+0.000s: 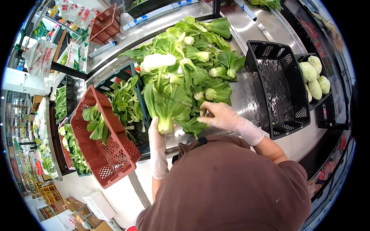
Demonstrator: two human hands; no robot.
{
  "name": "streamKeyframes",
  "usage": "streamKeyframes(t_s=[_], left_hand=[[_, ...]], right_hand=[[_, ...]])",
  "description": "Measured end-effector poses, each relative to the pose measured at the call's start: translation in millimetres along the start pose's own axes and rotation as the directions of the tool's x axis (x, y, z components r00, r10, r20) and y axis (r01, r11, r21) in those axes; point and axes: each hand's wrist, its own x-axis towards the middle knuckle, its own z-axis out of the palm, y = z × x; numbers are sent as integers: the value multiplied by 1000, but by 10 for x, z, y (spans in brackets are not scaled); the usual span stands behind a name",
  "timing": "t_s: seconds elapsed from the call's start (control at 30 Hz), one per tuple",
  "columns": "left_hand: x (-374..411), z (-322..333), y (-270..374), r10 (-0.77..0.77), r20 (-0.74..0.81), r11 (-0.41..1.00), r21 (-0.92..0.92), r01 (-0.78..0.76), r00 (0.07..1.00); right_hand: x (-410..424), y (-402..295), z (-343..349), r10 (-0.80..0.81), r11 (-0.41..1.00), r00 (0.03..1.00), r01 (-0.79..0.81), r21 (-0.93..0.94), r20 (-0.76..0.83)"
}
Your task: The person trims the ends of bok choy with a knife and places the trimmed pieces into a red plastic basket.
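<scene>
Gloved in thin clear plastic, my left hand (157, 134) grips a head of bok choy (167, 106) near its pale base, leaves pointing away from me. My right hand (215, 115), gloved too, is curled to the right of it, its fingers around a small handle-like thing. A thin blade, blurred, seems to run from those fingers across the bok choy's leaves; its exact form is unclear. Beyond both hands lies a large heap of bok choy and loose leaves (199, 55) on the steel counter (244, 92), with a pale, whitish vegetable (158, 62) on top.
At left, a tilted red plastic crate (121, 156) holds a few greens, beside a dark green crate (146, 115) of loose leaves. To the right stands a black crate (260, 95), then a smaller black crate with round cabbages (309, 72). A counter rail (107, 57) borders the heap.
</scene>
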Motion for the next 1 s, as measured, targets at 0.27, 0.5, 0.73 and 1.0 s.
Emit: streamKeyframes(t_s=[0.27, 0.5, 0.73, 1.0], left_hand=[[-8, -57, 8, 185, -86, 956, 245, -159, 979], [-47, -57, -103, 334, -210, 904, 347, -249, 919], [-53, -107, -75, 361, -66, 889, 327, -321, 930], [-56, -48, -7, 284, -129, 924, 303, -235, 950]], right_hand=[[-12, 40, 253, -126, 977, 991, 131, -170, 41], [-26, -56, 283, -44, 952, 998, 55, -300, 44], [27, -51, 374, -58, 989, 995, 68, -131, 77], [70, -30, 405, -29, 985, 998, 39, -170, 63]])
